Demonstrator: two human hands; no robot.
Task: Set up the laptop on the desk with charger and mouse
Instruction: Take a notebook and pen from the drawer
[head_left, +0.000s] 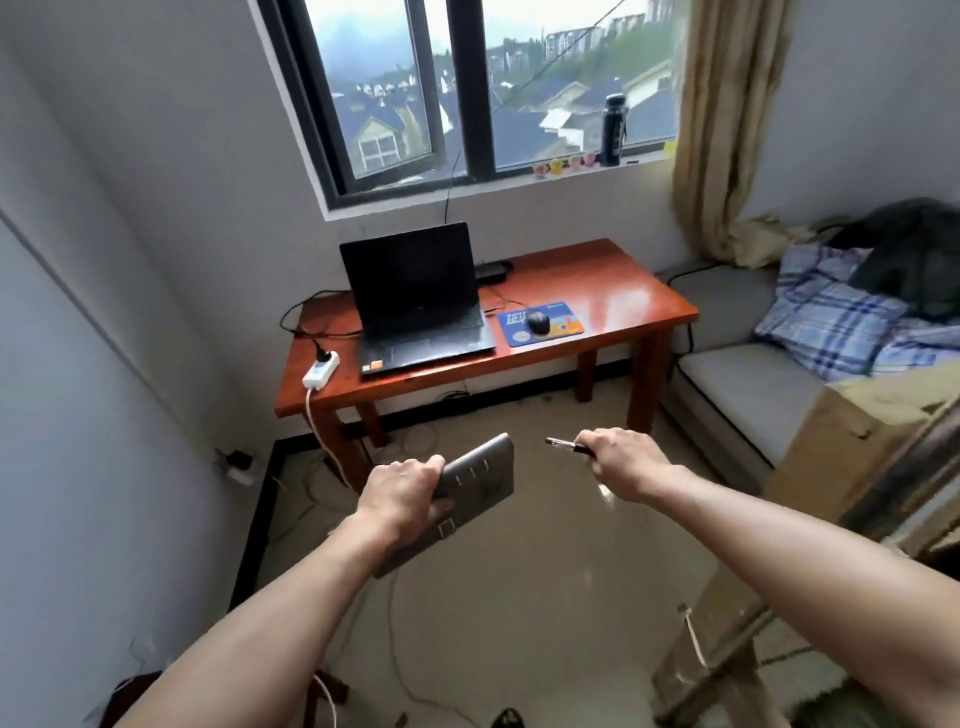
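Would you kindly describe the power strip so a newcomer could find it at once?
Start at the red-brown wooden desk under the window. Left of the open black laptop, at the desk's front-left corner, lies the white power strip. It alone is white, with a black plug in it and a white cord hanging down.

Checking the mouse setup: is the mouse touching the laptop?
Apart. The head view shows the mouse on its mouse pad, with bare desk before the laptop.

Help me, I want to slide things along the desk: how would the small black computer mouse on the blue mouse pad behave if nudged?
The small black computer mouse looks low and rounded, so it would probably slide, not tip. It seems light. The blue mouse pad lies on the glossy red-brown wooden desk, so the pad might shift too.
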